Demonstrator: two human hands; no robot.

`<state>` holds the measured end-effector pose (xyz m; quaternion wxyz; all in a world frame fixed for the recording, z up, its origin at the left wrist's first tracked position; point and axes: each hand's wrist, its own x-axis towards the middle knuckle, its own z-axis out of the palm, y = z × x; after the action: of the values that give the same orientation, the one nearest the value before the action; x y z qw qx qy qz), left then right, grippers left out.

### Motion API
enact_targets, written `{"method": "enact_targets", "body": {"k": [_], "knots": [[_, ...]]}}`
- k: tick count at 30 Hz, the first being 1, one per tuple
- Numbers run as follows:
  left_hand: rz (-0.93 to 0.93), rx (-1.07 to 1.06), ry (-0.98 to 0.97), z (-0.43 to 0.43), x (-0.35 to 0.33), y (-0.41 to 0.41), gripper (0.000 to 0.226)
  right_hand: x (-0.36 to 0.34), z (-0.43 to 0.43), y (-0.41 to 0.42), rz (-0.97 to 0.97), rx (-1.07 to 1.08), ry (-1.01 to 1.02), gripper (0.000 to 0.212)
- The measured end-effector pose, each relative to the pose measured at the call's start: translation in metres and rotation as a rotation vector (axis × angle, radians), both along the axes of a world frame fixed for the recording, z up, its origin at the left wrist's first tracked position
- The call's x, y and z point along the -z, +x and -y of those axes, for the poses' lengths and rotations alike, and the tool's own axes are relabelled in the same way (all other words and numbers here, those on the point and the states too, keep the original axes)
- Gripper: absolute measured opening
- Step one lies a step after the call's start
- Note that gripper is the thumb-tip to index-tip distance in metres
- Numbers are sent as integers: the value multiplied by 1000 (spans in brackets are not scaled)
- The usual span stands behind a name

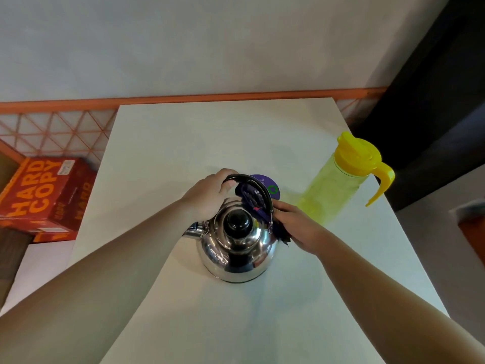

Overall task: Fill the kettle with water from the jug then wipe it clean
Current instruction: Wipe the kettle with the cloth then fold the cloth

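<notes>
Wiping looks well under way: the left hand (207,194) grips the kettle (237,243) by its black handle (252,183) while the right hand (294,223) presses a bunched purple cloth (256,203) against its side, the lidded jug (338,185) standing beyond that hand, so pouring seems finished.

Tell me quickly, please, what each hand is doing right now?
Left hand: closed on the kettle handle.
Right hand: closed on the purple cloth, against the kettle.
</notes>
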<state>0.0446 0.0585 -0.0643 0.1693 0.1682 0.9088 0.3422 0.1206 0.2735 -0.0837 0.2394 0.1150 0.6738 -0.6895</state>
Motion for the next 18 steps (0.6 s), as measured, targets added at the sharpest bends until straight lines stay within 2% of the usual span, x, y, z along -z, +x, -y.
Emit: {"method": "enact_targets", "body": {"k": [7, 14, 18], "knots": [[-26, 7, -32, -2, -4, 1, 32, 12, -3, 64, -4, 179, -28, 36], [-33, 24, -51, -4, -9, 4, 32, -5, 10, 47, 16, 201, 118, 25], [-52, 19, -53, -4, -9, 3, 33, 0, 23, 63, -14, 297, 152, 16]]}}
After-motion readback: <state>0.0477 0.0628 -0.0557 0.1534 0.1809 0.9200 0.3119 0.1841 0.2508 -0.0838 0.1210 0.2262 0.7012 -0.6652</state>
